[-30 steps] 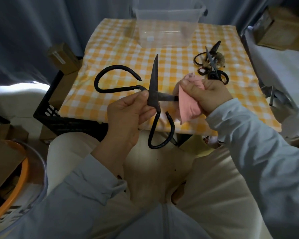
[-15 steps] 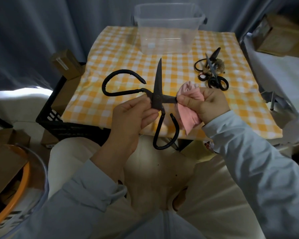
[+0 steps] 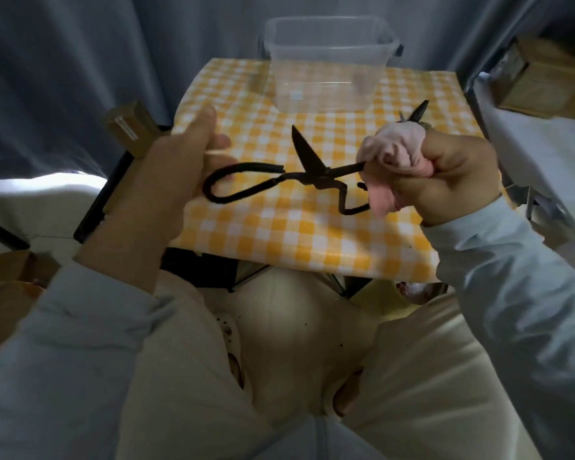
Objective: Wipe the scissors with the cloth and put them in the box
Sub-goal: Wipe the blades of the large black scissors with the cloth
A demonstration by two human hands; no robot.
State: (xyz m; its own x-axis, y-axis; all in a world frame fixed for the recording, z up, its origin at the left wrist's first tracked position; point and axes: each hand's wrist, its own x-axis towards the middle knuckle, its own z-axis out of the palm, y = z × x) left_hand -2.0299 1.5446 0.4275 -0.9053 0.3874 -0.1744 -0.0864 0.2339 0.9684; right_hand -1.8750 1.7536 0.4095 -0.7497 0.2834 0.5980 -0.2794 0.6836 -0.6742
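— Now, where are the scissors [image 3: 312, 176]?
— Open above the worktop [image 3: 279, 234], nearer than the box [image 3: 329, 61]; left hand [image 3: 176, 171] grips a handle loop, right hand [image 3: 455, 174], fingers clenched, wraps the pink cloth [image 3: 395, 147] around one blade tip.

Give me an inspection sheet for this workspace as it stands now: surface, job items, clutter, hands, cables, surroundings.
Surface: table with yellow-and-white checked cover.
Job's things: black scissors held open above the table; pink cloth bunched round one blade's tip; clear box at the far edge, seemingly empty.
Clutter: spare scissors, tips showing behind the right hand.
Hands: left hand holds one handle loop; right hand grips the cloth.
Cables: nothing seen.
Surroundings: grey curtain; cardboard box at left, another at right; black crate beside the table.
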